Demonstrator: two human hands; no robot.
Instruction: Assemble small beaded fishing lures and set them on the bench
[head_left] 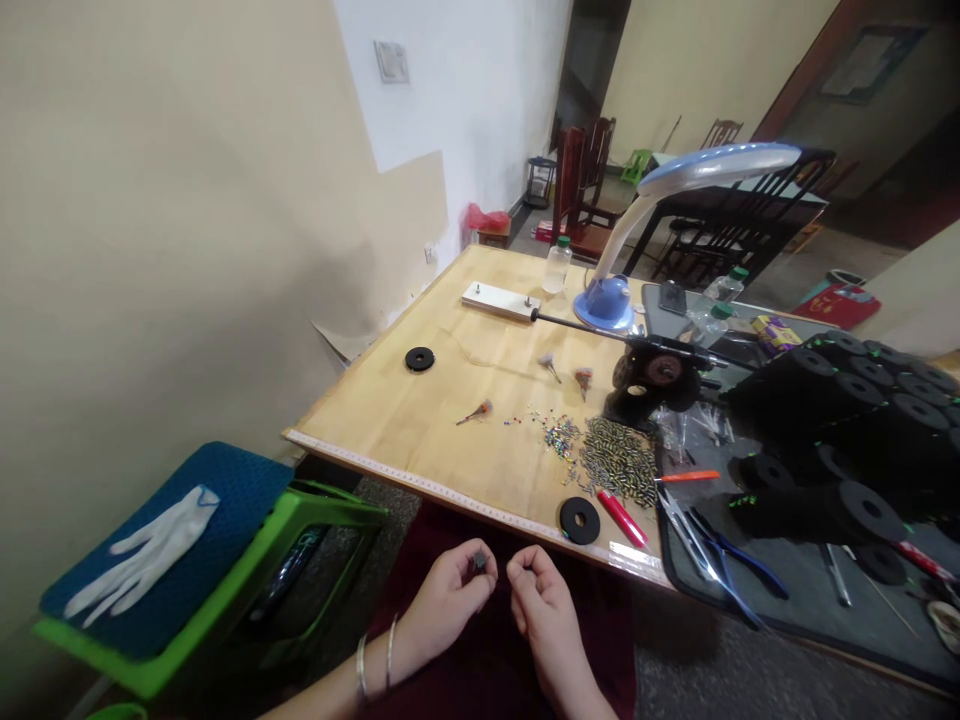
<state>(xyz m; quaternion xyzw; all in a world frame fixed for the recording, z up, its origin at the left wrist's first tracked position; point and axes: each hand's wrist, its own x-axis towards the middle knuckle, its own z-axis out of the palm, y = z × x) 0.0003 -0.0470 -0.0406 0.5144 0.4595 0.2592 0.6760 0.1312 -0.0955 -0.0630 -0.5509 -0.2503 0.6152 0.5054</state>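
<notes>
The desk [375,400] bears a lamp [630,217] at its far edge. Off its near edge, the right hand [545,600] is pinched, its contents unclear; the left hand [454,592] pinches a small dark piece [478,562] between fingertips.

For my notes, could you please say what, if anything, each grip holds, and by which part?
Left grip: a small dark piece; held part unclear. Right grip: cannot tell.

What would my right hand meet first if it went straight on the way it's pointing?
Probably the table at its front edge, by the measuring strip, though your right hand might pass above; depth is unclear.
</notes>
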